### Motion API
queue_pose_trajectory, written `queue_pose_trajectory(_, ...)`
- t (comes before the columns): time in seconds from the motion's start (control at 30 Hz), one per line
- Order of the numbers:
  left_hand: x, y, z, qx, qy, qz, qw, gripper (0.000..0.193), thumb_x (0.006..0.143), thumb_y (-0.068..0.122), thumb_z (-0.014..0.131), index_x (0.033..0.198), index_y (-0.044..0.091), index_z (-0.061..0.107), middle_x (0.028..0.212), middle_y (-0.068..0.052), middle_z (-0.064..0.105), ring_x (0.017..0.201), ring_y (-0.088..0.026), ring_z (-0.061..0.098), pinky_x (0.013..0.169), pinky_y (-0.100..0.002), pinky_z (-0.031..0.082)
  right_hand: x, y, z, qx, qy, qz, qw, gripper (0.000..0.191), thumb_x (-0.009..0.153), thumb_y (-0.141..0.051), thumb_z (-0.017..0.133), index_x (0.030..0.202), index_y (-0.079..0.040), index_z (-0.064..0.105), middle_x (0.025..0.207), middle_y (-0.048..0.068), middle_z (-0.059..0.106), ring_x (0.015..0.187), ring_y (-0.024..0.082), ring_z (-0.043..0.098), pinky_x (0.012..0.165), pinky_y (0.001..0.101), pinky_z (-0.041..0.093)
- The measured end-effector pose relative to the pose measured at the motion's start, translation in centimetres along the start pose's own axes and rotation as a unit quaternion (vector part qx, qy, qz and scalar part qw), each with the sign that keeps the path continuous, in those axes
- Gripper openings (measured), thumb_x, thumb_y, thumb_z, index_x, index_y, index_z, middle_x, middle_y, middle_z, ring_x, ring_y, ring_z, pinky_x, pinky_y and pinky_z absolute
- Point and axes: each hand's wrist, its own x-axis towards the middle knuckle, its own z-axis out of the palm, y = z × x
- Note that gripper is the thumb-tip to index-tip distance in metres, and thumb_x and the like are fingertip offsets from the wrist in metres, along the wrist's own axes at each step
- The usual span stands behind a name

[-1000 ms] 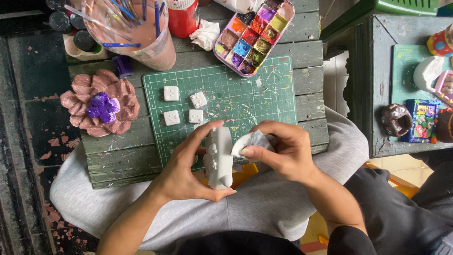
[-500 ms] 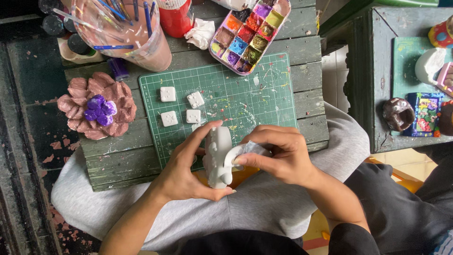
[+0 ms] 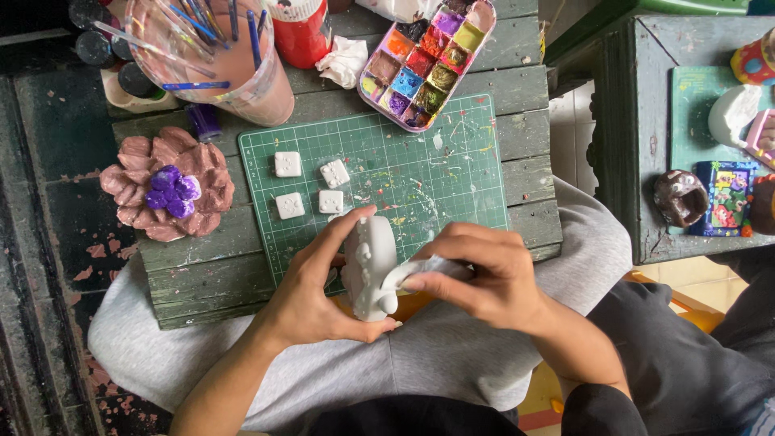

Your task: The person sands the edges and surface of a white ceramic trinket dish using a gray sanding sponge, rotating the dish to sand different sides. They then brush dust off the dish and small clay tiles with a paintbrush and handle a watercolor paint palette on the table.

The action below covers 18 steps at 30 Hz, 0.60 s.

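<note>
Green cutting mat [image 3: 420,161] on wooden board, below its near edge left hand [image 3: 311,295] grips white clay figure [image 3: 370,270], long axis upright pointing away, right hand [image 3: 484,278] pinching pale cloth [image 3: 420,270] against it.

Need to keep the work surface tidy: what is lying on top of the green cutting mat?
Four small white square tiles lie on the green cutting mat, plus paint flecks. The left hand and white figure cover its near edge.
</note>
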Motion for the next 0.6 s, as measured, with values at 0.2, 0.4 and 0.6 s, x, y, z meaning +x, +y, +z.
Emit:
queue_pose_trajectory(0.2, 0.2, 0.1, -0.1, 0.006, -0.004, 0.006, 1.0, 0.121, 0.054, 0.026, 0.099, 0.157, 0.01, 0.037, 0.152, -0.014, 0.056, 0.132, -0.027, 0.063, 0.097, -0.038, 0.061, 0.3, 0.5, 0.0, -0.009, 0.046, 0.05, 0.998, 0.02, 0.084, -0.006, 0.085, 0.1, 0.002, 0.076, 0.088, 0.008, 0.074, 0.068, 0.011, 0.064, 0.058, 0.0246, 0.048)
queue_pose_trajectory(0.4, 0.1, 0.2, 0.0, 0.031, -0.009, 0.01, 0.999, 0.12, 0.054, 0.027, 0.1, 0.156, 0.01, 0.038, 0.15, -0.014, 0.057, 0.13, -0.027, 0.063, 0.096, -0.039, 0.059, -0.3, 0.2, 0.1, 0.025, -0.022, 0.002, 0.999, 0.023, 0.083, -0.007, 0.085, 0.102, 0.002, 0.075, 0.088, 0.007, 0.073, 0.073, 0.01, 0.064, 0.061, 0.0248, 0.048)
queue_pose_trajectory(0.6, 0.0, 0.1, -0.2, 0.039, -0.011, 0.026, 0.999, 0.118, 0.055, 0.029, 0.1, 0.154, 0.01, 0.04, 0.15, -0.014, 0.057, 0.13, -0.027, 0.064, 0.098, -0.04, 0.059, 0.4, 1.6, 0.1, 0.012, 0.058, 0.081, 0.995, 0.02, 0.083, -0.004, 0.086, 0.099, 0.003, 0.074, 0.088, 0.009, 0.073, 0.071, 0.01, 0.061, 0.059, 0.0249, 0.047)
